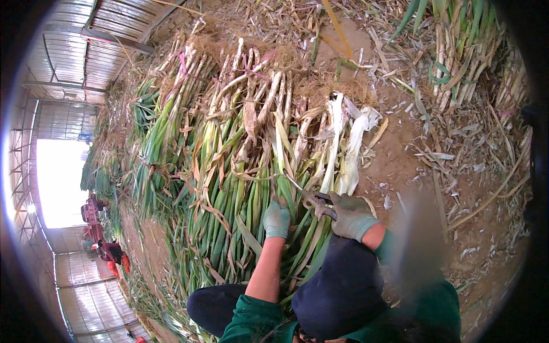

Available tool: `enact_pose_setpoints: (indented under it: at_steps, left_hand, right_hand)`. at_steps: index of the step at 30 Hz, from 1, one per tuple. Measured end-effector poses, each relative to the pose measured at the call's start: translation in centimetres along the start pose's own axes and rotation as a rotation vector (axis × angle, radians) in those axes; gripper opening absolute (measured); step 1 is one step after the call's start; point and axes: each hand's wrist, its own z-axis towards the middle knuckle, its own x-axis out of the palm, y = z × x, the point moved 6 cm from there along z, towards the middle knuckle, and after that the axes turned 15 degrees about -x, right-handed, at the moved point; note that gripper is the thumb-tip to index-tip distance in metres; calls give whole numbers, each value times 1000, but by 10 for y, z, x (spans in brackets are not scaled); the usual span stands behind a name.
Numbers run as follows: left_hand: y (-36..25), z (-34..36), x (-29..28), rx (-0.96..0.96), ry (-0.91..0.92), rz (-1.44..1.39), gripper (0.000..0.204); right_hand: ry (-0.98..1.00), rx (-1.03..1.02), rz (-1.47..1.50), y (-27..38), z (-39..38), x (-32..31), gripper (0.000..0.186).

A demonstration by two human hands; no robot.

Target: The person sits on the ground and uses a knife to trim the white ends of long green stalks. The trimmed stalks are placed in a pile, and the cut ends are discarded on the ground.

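A wide heap of long green onions (229, 194) lies on the ground before me, roots and pale stems far, green leaves near. My left hand (277, 220), in a pale green glove, is closed around green onion stalks in the heap; its fingertips are partly hidden. My right hand (350, 217), also gloved, grips a bladed hand tool (303, 190) whose thin blade points up and left over the stalks. Whether it is a knife or a small sickle, I cannot tell. Two peeled white stems (349, 154) lie just beyond my right hand.
Tied bundles of green onions (183, 71) lie far left, and another pile (463, 51) stands far right. Dry peelings litter the dirt floor (394, 163). My dark-clad knees (340, 291) press near the heap. At the left, another person (111, 251) is beside a red vehicle (91, 217).
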Motion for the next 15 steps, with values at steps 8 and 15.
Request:
enact_pose_setpoints:
  at_steps: [8, 15]
  left_hand:
    - [0, -34, 1, -11, 41, 139, 46]
    - [10, -50, 9, 72, 39, 143, 36]
  right_hand:
    - [-181, 89, -16, -35, 48, -3, 61]
    - [-141, 201, 13, -50, 82, -33, 62]
